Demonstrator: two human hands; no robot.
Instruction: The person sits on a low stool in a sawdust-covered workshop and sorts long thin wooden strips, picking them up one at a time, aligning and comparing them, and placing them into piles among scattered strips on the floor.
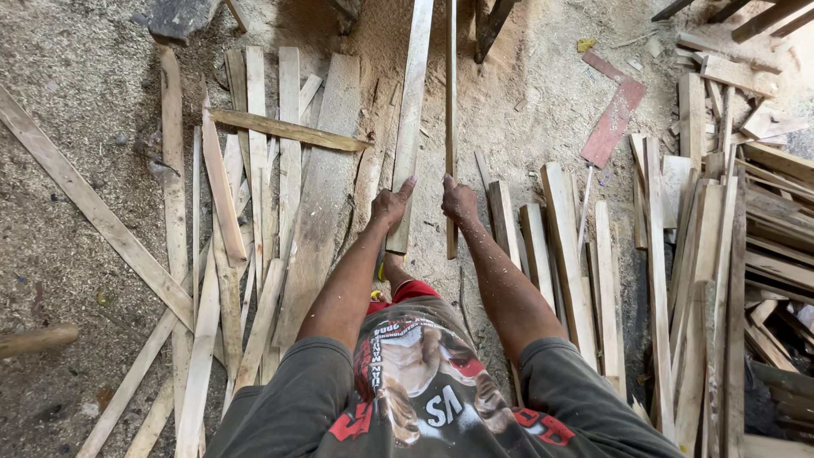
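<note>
My left hand grips a wide pale wooden slat that runs away from me toward the top of the view. Close beside it, my right hand is closed around a much thinner wooden strip, also pointing away from me. Both pieces are held over a sawdust-covered floor, their near ends just below my hands. My forearms reach forward from a dark grey printed shirt.
A spread of long slats and boards lies on the floor to the left. More cut slats and a heap of offcuts are stacked at the right. A reddish L-shaped piece lies on the sawdust.
</note>
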